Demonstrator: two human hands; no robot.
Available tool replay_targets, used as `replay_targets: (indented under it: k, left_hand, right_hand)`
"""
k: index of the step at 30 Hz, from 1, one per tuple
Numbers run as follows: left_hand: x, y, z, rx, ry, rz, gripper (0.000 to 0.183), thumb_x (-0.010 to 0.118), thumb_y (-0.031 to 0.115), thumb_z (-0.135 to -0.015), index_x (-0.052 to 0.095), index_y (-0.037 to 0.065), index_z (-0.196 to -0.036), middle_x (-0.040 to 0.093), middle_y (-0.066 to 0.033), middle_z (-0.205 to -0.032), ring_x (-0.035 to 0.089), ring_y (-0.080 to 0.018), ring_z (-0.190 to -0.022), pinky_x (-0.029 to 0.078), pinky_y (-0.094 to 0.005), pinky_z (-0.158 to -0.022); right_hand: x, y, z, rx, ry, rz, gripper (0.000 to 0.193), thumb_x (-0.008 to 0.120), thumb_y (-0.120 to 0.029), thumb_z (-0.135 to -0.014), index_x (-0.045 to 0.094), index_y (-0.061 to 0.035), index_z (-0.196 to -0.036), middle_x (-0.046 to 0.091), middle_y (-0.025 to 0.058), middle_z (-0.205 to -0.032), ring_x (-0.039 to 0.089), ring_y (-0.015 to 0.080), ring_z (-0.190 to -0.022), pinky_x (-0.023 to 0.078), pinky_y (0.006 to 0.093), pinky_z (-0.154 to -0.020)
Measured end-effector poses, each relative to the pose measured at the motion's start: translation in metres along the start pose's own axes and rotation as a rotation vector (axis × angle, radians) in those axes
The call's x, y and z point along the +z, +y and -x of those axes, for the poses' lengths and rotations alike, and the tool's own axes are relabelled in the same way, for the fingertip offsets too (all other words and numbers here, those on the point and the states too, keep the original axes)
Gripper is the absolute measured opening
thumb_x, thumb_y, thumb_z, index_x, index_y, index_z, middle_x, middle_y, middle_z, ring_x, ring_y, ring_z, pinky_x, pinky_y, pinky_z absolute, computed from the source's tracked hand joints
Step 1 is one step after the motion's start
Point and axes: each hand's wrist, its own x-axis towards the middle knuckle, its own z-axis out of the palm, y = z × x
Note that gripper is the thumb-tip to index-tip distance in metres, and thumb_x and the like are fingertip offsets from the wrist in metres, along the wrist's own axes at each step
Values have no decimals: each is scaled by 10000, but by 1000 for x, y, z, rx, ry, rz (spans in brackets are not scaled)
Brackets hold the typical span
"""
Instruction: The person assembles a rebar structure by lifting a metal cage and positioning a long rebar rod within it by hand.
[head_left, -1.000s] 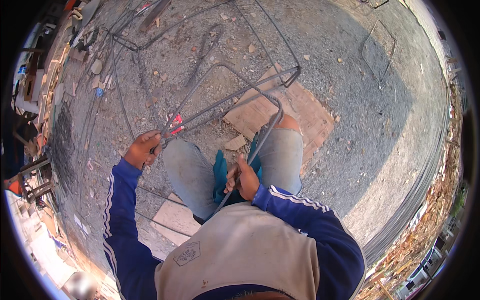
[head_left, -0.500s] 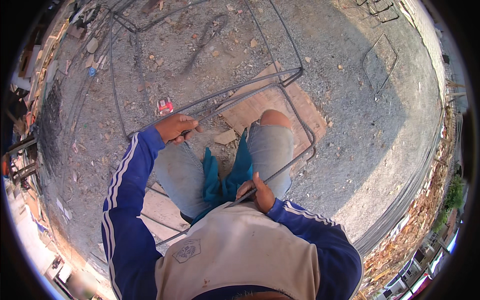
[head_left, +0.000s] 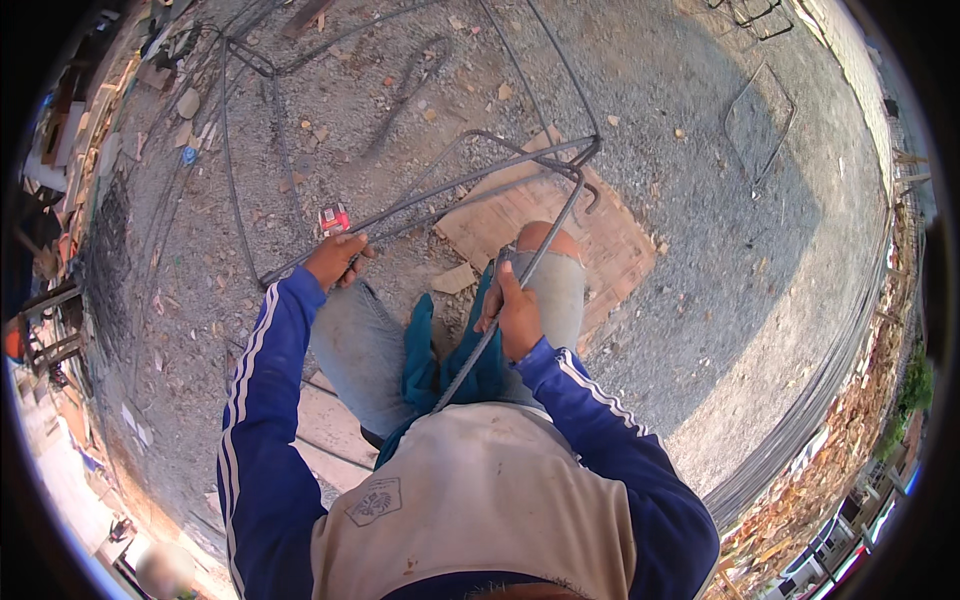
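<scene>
My right hand (head_left: 514, 315) grips one side of a bent rebar stirrup (head_left: 466, 372), fingers and thumb closed round the ribbed bar. That bar slants from my waist up over my right knee to a bent corner with a hooked end (head_left: 592, 200). The stirrup's far part crosses a long rebar frame (head_left: 450, 182) standing ahead of me. My left hand (head_left: 338, 262) is closed against the near left stretch of that frame, fingers curled; what lies inside them is hidden. A teal cloth (head_left: 420, 345) hangs between my knees.
Under the frame's right corner lies a wooden board (head_left: 625, 240), with a small wood piece (head_left: 455, 278) beside it. A red-and-white packet (head_left: 333, 218) is on the gravel near my left hand. Another stirrup (head_left: 760, 130) lies far right; long bars (head_left: 800, 425) run along the right edge.
My right hand has moved forward and up with the stirrup, which has swung so its corner now meets the frame's right corner. My left hand has shifted slightly left, its fingers more curled.
</scene>
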Motion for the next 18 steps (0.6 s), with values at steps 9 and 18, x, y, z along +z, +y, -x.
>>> replay_targets:
  k: [9,18]
  left_hand:
    - [-7,-20,2,30,154,-177,402,499,398,-922,598,10,-883,543,-39,-627,555,-136,-484,434,-268,-431]
    - [2,-27,8,-34,224,-136,343,524,359,-908,582,27,-841,556,-40,-624,543,-122,-468,421,-271,-424]
  right_hand:
    - [4,-1,-12,18,47,177,635,455,-536,-909,474,-45,-507,432,89,-448,488,220,-388,462,341,-425]
    - [4,7,5,24,26,182,669,455,-572,-897,485,-37,-497,463,80,-436,527,198,-398,397,302,-400]
